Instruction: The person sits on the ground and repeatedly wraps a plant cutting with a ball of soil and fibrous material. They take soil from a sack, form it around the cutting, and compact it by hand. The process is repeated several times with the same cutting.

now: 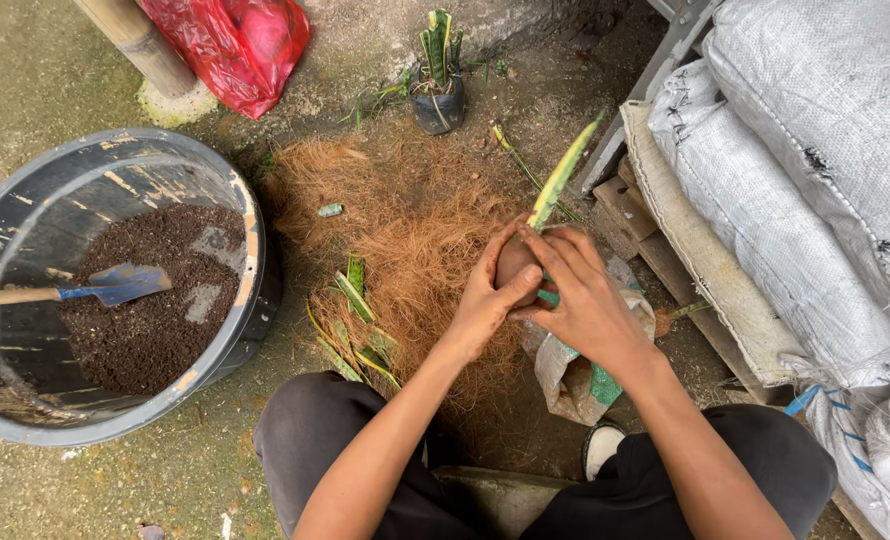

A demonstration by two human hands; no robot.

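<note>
Over the coir pile (405, 225), centre frame, I've got both hands wrapped round a brown fibre ball (514, 262). Left hand (487, 300) cups it from the left, thumb across the front, fingers curled behind. Right hand (587, 295) covers the right side, fingers pressed down flat over the top. Both closed firmly on the ball. A yellow-edged green leaf (557, 182) sticks up out of it, tilted up and right. Most of the ball is hidden under my fingers; can't tell its full shape.

Containers:
- Big black tub (250, 260) on the left, paint-scuffed rim, part filled with dark soil (150, 320). A blue trowel (115, 284) lies blade-down on the soil; its wooden handle runs off the left edge.
- Small black grow bag (438, 108) at top centre, holding one upright striped plant (439, 45); top of the plant is cut off.
- Red plastic bag (233, 45) top left, contents not visible, upper part out of frame.
- Crumpled white-and-green bag (565, 375) under my right wrist, mostly covered; can't make out what's in it.
- White woven sacks (815, 170) stacked on the right on a wooden pallet (630, 215), closed, running off frame.

Loose leaf cuttings (353, 300) lie on the ground just left of my left forearm. A wooden post (140, 40) stands top left, base only. My knees fill the bottom edge.
</note>
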